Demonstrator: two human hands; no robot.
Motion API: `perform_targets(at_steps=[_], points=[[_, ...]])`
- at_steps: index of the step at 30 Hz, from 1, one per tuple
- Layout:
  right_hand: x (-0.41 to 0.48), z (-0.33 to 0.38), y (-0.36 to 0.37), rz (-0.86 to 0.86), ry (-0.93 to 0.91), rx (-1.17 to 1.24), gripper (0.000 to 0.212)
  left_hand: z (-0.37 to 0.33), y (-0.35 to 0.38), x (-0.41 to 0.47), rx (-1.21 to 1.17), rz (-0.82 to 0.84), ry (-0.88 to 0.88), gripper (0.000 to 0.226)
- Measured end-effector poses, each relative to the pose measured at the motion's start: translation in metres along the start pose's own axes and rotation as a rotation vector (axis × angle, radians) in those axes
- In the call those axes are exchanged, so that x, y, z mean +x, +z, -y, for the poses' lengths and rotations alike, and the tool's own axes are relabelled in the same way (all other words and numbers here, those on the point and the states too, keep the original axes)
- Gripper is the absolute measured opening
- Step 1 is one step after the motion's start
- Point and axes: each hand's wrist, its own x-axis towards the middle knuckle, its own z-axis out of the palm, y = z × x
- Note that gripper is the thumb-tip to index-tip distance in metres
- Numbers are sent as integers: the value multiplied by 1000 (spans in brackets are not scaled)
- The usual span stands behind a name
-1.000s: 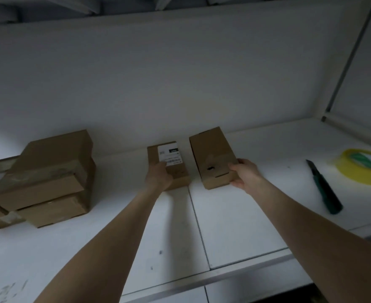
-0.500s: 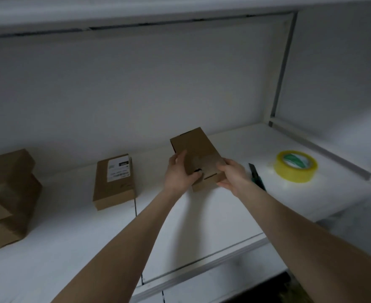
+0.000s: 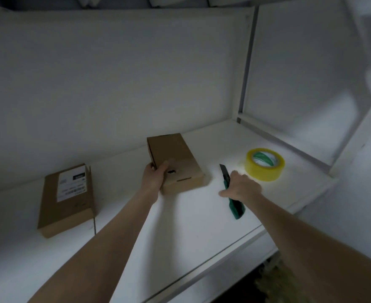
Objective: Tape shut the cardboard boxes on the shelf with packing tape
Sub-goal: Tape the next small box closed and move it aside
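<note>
- Cardboard box [image 3: 175, 162], the plain one, lies flat on the white shelf [image 3: 202, 232] near the middle, its long side running from near to far; the near end flap shows a tuck slot and no tape is visible on it.
- Left hand [image 3: 155, 179] grips the box's near-left corner, thumb on top and fingers curled round the side. If that grip loosens while tape is pulled across, the light box would likely slide or turn and the strip would go on crooked.
- Right hand [image 3: 243, 189] hovers over the green utility knife [image 3: 232, 193], fingers loosely spread and reaching right toward the yellow roll of packing tape [image 3: 265, 164]; whether it touches the knife cannot be told.
- Dark blade end of the knife points to the far side, close by the fingers. A careless reach across it could nick the hand, or knock the knife toward the near edge of the shelf.
- Tape roll sits flat to the far right, well apart from the box. Picking it up one-handed may leave the loose end hard to find, and the film could stick to itself.
- Second box with a white label [image 3: 67, 200] lies to the left, one side flap standing slightly up; it looks untaped and could be overlooked.
</note>
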Motion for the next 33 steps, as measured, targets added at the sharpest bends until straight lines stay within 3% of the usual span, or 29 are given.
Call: perform_targets(at_steps=[5,18,22,27,31,33], points=[[31,-8,3,-95,-167,-73,37,3,6,7,27,-37,-1,29],[102,-22,-16,-111,-318,-101,41,25,58,-7,41,-254,-72,34],[98,-4,-22,-144,-431,15,43,31,68,-16,100,-322,-68,29],[71,32,-6,83,-493,339,69,34,65,-18,244,-297,-90,40],[58,42,9,131,-420,331,73,36,56,-19,493,-231,-27,36],[56,43,12,121,-398,316,71,36,47,-22,669,-253,91,38]])
